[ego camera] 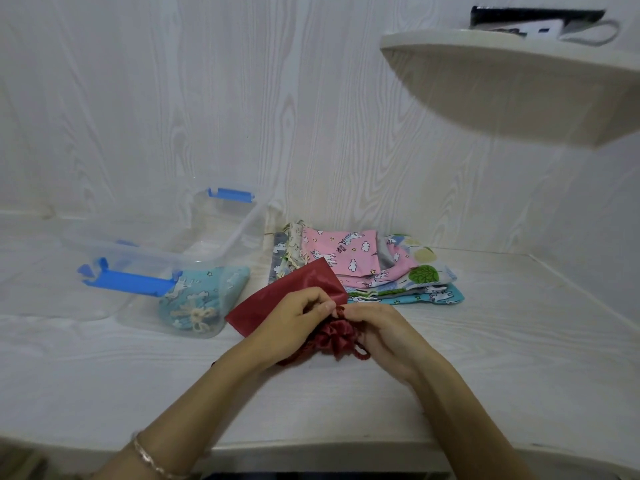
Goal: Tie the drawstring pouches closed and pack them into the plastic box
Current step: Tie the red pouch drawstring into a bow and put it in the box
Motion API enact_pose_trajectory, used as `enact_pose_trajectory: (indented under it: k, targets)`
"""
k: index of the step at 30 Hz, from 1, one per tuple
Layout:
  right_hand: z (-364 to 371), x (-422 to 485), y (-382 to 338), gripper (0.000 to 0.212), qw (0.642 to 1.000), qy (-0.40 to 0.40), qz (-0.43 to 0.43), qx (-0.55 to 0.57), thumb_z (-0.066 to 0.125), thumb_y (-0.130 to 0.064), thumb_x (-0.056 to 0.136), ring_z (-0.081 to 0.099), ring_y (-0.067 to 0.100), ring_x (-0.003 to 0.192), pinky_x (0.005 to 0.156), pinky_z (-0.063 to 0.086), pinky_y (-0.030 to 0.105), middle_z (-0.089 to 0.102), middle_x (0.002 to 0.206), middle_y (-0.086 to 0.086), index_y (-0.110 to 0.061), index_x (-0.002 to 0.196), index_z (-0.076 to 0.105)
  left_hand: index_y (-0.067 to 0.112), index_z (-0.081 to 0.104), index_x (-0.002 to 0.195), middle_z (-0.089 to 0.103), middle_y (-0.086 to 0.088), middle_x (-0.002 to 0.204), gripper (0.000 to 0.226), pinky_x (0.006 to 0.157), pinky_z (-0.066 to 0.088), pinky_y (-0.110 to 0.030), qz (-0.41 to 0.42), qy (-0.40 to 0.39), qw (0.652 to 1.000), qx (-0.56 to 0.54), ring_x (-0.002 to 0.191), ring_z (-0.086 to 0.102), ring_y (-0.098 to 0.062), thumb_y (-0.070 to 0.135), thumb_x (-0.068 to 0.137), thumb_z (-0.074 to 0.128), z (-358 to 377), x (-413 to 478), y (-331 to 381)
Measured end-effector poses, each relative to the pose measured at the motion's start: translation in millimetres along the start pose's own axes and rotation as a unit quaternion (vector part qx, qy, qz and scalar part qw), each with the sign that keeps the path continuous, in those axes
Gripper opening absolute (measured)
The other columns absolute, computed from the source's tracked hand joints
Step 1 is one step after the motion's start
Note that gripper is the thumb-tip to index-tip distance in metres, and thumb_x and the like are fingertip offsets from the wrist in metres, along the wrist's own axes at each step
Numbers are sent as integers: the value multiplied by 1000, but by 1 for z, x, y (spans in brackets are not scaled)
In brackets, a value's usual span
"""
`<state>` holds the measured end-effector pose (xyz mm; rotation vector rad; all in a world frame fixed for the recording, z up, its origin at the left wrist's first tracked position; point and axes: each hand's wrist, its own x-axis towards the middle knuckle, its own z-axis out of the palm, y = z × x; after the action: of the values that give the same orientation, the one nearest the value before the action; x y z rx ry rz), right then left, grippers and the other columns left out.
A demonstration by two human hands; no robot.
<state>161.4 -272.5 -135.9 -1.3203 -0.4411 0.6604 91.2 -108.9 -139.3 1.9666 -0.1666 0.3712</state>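
One pouch looks finished from my remote seat: at the left the plastic box (228, 233) lies on the desk (485, 358) with its blue latches (128, 280) undone, and inside its near right corner sits a teal pouch (197, 299) closed with a cream bow. I see nothing else in the box.

Moving to the middle, my left hand (294, 318) comes in from the near left, a bracelet (156, 459) on its wrist. Its fingers are curled and pinch the cord (341, 310) at the neck of the red pouch (294, 289). The neck is already gathered into ruffles, while the flat body of the pouch slants away to the far left, just beside the box. I judge the knot is under way, not yet done.

My right hand (384, 336) meets the left over the gathered neck, fingers bent onto the same cord, with a loop of it showing beneath the palm.

Further right and far, a stack of printed pouches (367, 268) lies flat on the desk, well apart from the box. These look unpacked and, to my eye, untied, so most of the work lies ahead.
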Motion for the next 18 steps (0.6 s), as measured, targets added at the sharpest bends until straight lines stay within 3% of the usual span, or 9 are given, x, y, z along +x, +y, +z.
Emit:
enact_pose_trajectory:
  k: [2, 4, 7, 9, 12, 15, 18]
  targets:
    - [4, -2, 1, 16, 998, 28, -28, -57, 61, -3, 88, 68, 30, 86, 84, 54, 40, 73, 93, 21, -3, 90, 77, 12, 57, 74, 50, 10, 68, 26, 62, 36, -20, -7, 11, 1000, 24, 63, 42, -3, 23, 97, 53, 2, 1, -3]
    - [8, -3, 4, 15, 986, 74, -68, -135, 65, -4, 87, 70, 27, 83, 83, 55, 39, 75, 87, 15, -11, 85, 79, 16, 53, 71, 49, 13, 65, 28, 60, 36, -21, -15, 24, 999, 38, 60, 41, -2, 25, 97, 53, 2, 2, -6]
    - [15, -3, 8, 17, 962, 129, -139, -196, 75, -4, 78, 65, 14, 70, 70, 55, 29, 72, 76, 4, -15, 90, 71, 19, 50, 66, 49, 13, 60, 31, 57, 36, -23, -36, 29, 998, 31, 55, 40, -3, 26, 96, 54, 2, 3, -8]
    - [17, -2, 8, 26, 936, 159, -190, -250, 78, -6, 75, 56, 9, 64, 62, 50, 24, 66, 76, 1, -18, 90, 61, 19, 48, 65, 47, 9, 59, 33, 55, 33, -23, -44, 29, 998, 17, 55, 37, -4, 24, 96, 54, 3, 2, -8]
    - [15, 0, 9, 15, 873, 169, -267, -371, 77, -10, 77, 50, 6, 67, 63, 39, 13, 59, 81, -6, -22, 79, 69, 15, 51, 67, 45, 1, 62, 30, 54, 32, -22, -48, 40, 998, -11, 57, 36, -7, 22, 96, 55, 2, 1, -6]
    - [15, -2, 9, 9, 867, 160, -257, -397, 76, -14, 81, 53, 0, 73, 64, 38, 9, 57, 81, -9, -22, 85, 77, 16, 49, 65, 43, 0, 61, 32, 51, 30, -20, -56, 46, 997, -23, 55, 34, -7, 22, 96, 56, 3, 3, -5]
    - [15, -3, 9, 12, 866, 177, -259, -389, 76, -13, 80, 49, 3, 66, 61, 37, 10, 56, 79, -9, -24, 83, 74, 16, 50, 64, 43, 0, 60, 33, 50, 30, -20, -68, 41, 996, -39, 54, 34, -7, 22, 96, 56, 5, 4, -5]
